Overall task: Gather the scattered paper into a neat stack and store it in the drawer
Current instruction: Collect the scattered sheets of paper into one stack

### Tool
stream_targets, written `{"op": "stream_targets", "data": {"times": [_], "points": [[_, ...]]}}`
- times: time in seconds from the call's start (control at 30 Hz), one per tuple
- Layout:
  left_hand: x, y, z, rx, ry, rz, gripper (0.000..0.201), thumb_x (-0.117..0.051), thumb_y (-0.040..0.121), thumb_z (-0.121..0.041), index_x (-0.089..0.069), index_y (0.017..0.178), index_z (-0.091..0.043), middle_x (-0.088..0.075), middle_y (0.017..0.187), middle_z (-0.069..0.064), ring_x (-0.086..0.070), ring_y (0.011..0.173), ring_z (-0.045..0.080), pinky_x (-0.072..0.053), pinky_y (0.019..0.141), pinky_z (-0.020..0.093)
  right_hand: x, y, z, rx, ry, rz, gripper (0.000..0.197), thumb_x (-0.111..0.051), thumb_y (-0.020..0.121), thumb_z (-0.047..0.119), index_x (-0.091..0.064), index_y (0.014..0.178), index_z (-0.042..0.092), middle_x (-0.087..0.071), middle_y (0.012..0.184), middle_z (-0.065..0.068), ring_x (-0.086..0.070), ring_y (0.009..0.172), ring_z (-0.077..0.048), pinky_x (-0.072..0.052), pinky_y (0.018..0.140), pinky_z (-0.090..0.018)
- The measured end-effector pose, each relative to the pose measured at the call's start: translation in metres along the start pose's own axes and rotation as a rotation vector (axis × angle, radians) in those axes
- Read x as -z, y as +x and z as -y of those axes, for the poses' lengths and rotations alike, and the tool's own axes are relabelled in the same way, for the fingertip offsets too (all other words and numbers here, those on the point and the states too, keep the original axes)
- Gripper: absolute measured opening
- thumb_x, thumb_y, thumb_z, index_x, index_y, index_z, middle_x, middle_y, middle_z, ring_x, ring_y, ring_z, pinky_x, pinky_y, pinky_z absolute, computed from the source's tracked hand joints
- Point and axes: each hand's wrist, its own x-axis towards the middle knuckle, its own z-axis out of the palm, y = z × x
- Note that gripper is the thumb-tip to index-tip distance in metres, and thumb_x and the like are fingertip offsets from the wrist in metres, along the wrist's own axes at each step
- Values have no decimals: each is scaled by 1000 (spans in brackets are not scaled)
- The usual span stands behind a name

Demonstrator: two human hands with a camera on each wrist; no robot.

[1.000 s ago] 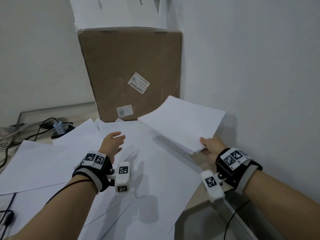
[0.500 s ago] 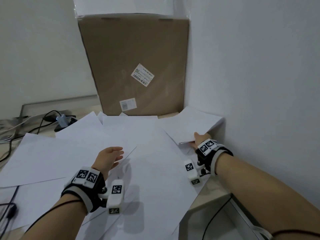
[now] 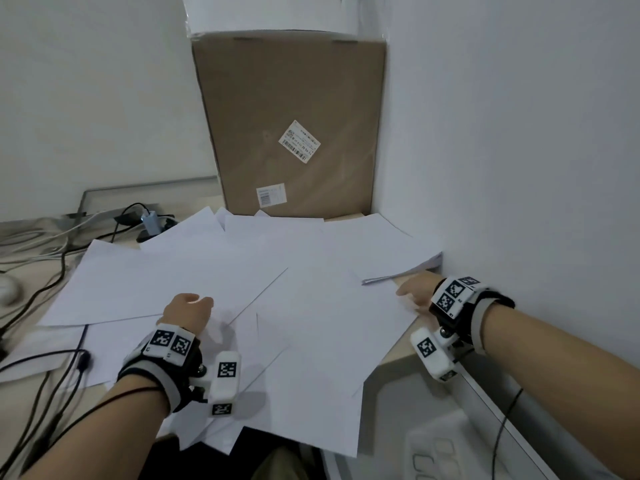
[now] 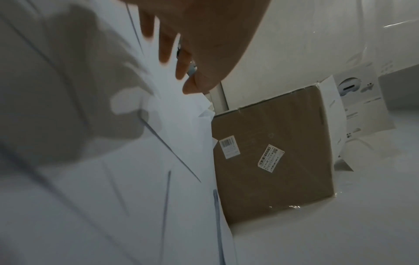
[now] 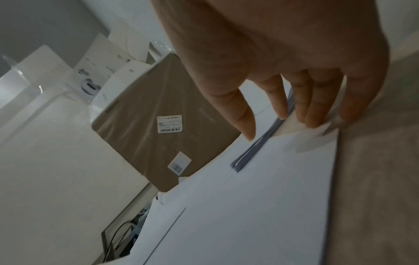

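White paper stack [image 3: 388, 247] against wall [image 3: 519, 168]

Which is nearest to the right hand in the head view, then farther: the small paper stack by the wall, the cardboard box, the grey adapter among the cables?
From the right hand:
1. Paper stack, just beyond the fingers, against the right wall.
2. Cardboard box, upright in the back corner.
3. Grey adapter, far left among the cables.

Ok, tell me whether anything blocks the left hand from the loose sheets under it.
Nothing visible does. The left hand hovers, fingers relaxed, directly above the scattered sheets; only open air lies between them.
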Motion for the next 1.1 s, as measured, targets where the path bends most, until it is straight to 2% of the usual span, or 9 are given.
{"op": "stream_targets", "data": {"times": [0.1,0.2,0.43,0.57,0.67,0.83,0.93,1.03,1.1], "points": [[18,-17,16,96,211,-64,61,-54,83,-40,-44,140,-20,-40,145,15,-38,131,38,-33,108,46,-11,-18,-3,-13,-46,59,42,-66,86,27,-53,119,6,-54,103,-11,-53,92,-27,-44,78,-31],[28,-35,30,195,259,-43,69,-55,83,-38,-34,145,-17,-21,150,15,-27,136,40,-27,111,52,-23,-39,-2,13,-81,76,22,-68,81,25,-53,83,8,-52,77,-6,-50,71,-23,-38,59,-27],[30,-59,46,238,207,-65,78,-60,82,-32,-23,148,-11,-16,153,17,-30,133,40,-31,105,52,-54,-68,6,47,25,62,53,-63,89,28,-49,132,2,-52,134,-13,-52,123,-29,-43,103,-34],[26,-64,43,211,105,-48,78,-59,86,-28,-20,150,-9,-19,153,19,-34,132,40,-33,102,47,-76,-70,4,76,320,164,13,-66,81,1,-57,88,7,-59,104,-14,-61,95,-28,-55,90,-36],[21,-66,39,196,13,-22,82,-63,83,-29,-21,150,-8,-27,149,23,-39,129,41,-37,99,47,-89,-77,8,73,349,192,15,-65,84,5,-53,76,10,-58,87,-10,-59,79,-24,-53,85,-33],[13,-72,25,268,-430,55,71,-71,71,-19,-39,131,-1,-53,94,18,-55,79,29,-49,76,41,-99,-76,10,109,371,138,50,-65,82,8,-50,129,-1,-56,129,-17,-59,113,-30,-51,96,-39],[10,-74,22,302,-618,117,31,-62,85,-5,-48,112,-3,-48,87,12,-55,78,24,-53,66,32,-100,-75,8,130,426,97,52,-61,85,4,-45,134,0,-54,129,-16,-54,99,-20,-51,89,-33],[12,-85,19,305,-707,138,44,-57,88,-2,-44,131,1,-51,125,22,-57,118,30,-50,82,32,-101,-72,8,140,453,46,28,-61,85,5,-58,113,4,-56,106,-12,-53,92,-19,-51,86,-32],[14,-92,16,302,-709,132,40,-54,90,-1,-46,129,2,-51,117,22,-58,114,31,-51,79,31,-99,-75,12,147,463,41,11,-61,84,4,-56,83,14,-55,97,-8,-52,90,-19,-49,80,-30]]}}
